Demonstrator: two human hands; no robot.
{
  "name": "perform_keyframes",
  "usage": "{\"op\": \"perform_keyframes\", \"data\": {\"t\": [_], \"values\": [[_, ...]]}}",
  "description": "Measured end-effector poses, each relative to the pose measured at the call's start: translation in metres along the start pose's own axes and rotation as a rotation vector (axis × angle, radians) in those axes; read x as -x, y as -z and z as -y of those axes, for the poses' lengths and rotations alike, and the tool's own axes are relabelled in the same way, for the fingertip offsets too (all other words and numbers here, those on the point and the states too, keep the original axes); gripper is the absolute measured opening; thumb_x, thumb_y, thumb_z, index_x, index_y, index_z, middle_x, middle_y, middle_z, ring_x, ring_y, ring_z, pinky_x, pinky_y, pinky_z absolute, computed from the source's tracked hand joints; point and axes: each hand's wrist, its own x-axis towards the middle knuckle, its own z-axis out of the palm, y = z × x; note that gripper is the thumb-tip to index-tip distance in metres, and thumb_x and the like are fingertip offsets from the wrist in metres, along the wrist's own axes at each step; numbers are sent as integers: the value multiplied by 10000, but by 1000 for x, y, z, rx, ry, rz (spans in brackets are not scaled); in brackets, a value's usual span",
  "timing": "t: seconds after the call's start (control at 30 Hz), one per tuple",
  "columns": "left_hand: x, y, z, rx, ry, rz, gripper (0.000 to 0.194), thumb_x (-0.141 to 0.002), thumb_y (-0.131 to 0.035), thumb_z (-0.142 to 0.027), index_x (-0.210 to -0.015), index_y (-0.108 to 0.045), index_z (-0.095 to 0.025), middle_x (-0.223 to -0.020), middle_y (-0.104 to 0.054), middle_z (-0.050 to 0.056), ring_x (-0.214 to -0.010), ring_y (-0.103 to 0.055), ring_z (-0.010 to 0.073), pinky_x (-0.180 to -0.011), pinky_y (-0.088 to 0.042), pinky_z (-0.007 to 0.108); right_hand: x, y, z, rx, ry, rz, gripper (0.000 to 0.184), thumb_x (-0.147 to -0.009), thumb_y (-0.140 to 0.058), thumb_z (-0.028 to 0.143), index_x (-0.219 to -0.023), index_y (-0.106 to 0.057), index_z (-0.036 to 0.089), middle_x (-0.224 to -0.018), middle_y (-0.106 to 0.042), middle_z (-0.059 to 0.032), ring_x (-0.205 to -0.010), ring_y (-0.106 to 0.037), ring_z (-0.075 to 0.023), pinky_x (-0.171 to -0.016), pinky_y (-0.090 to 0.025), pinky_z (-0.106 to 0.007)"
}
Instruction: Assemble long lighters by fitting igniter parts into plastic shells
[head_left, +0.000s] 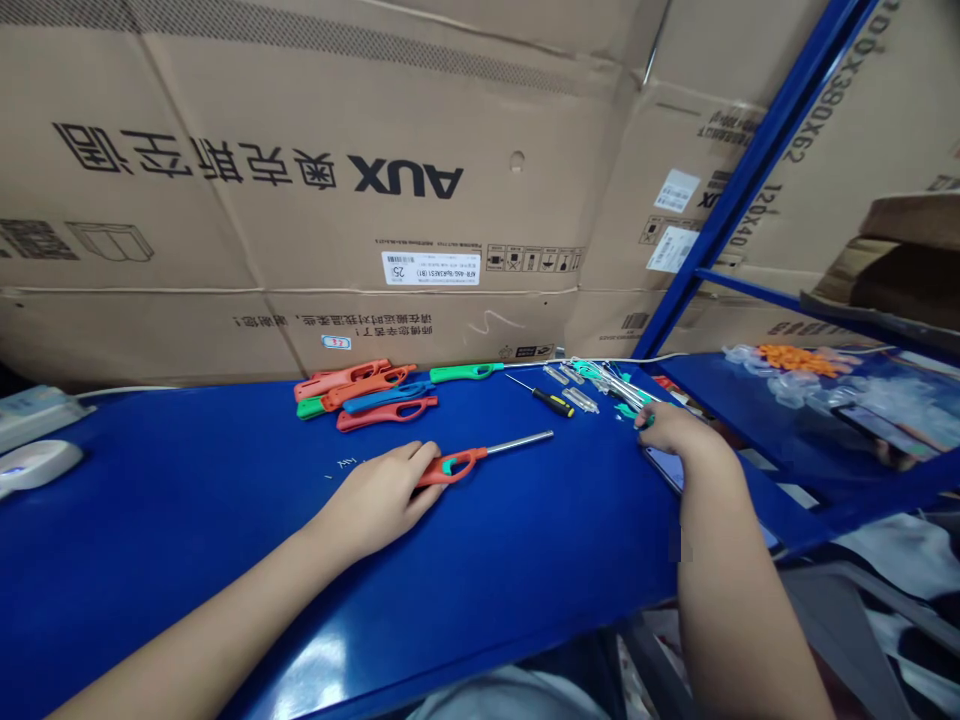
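Note:
My left hand (390, 490) is closed round the orange-red handle of a long-nosed lighter (465, 467), which has a green trigger and a metal barrel pointing right. At the right, my right hand (675, 432) reaches to the edge of a pile of metal rods and small green parts (611, 385). Its fingers are pinched together beside a bit of green; what they hold is hidden. A phone (664, 468) lies partly under that wrist. Beyond the left hand lie several lighter handles (367, 390) in red, orange, blue and green, beside a green lighter (466, 372).
A yellow-and-black screwdriver (553, 403) and several clear tubes (580, 399) lie near the pile. Tiny metal pieces (346, 463) are left of my left hand. Cardboard (300, 230) stands behind the blue table (480, 590). A blue frame post (739, 200) rises at the right.

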Motion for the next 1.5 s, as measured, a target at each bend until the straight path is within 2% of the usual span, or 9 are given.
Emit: {"op": "perform_keyframes", "data": {"t": [0.3,0.43,0.5,0.57,0.87,1.03,1.13,1.27,1.5], "values": [[-1,3,-7,88,74,29,125,-971,-459,-334,-895,-467,-234,-902,-667,36,-754,-653,242,-586,-345,280,10,-6,20,-85,142,-10,160,-682,-667,101,-817,-711,175,-817,-715,-105,-766,-689,-259,-673,-498,-319],[-2,3,-7,170,180,19,168,-986,-419,-359,-869,-438,-239,-842,-664,30,-689,-638,230,-554,-305,269,26,-9,49,-250,419,-53,203,-852,-597,196,-1024,-701,221,-1019,-722,-60,-943,-676,-195,-836,-514,-282],[-3,4,-6,176,209,8,180,-985,-414,-373,-863,-433,-242,-812,-655,27,-667,-629,228,-546,-284,265,32,-16,64,-535,656,-167,208,-894,-548,251,-1036,-694,208,-1062,-697,-85,-962,-667,-210,-859,-533,-332],[-4,5,-4,175,227,9,182,-979,-421,-379,-859,-436,-244,-783,-643,22,-639,-615,223,-541,-268,262,34,-25,76,-780,772,-152,220,-892,-552,314,-1030,-680,201,-1056,-671,-97,-881,-675,-204,-794,-569,-355],[-4,4,-3,378,203,13,298,-968,-427,-466,-787,-447,-230,-649,-519,-30,-563,-509,163,-554,-279,248,27,-38,88,-1251,647,-214,418,-632,-853,487,-872,-693,185,-1019,-705,-90,-897,-695,-214,-863,-597,-397],[-6,4,-3,659,197,61,442,-903,-505,-592,-740,-548,-184,-627,-429,-44,-579,-408,124,-543,-285,233,35,-23,81,-1304,619,-66,419,-648,-866,481,-910,-715,190,-833,-731,-55,-701,-698,-190,-635,-613,-344],[-8,7,-4,860,259,190,482,-852,-551,-631,-792,-634,-159,-578,-399,-54,-505,-355,101,-476,-257,223,38,-17,79,-1329,651,-47,399,-642,-878,457,-908,-738,194,-826,-728,-42,-646,-665,-165,-584,-605,-335],[-9,10,-5,1093,347,362,533,-791,-608,-677,-882,-658,-154,-507,-344,-87,-393,-250,69,-367,-170,202,39,-14,77,-1344,679,10,369,-646,-882,428,-915,-768,204,-858,-729,-35,-651,-649,-145,-665,-615,-354],[-7,13,-6,1257,382,415,540,-770,-667,-660,-920,-681,-141,-481,-337,-98,-368,-225,43,-346,-135,172,43,-16,78,-1334,724,50,342,-746,-817,450,-1007,-777,233,-996,-735,-53,-846,-676,-169,-864,-583,-381]]}}
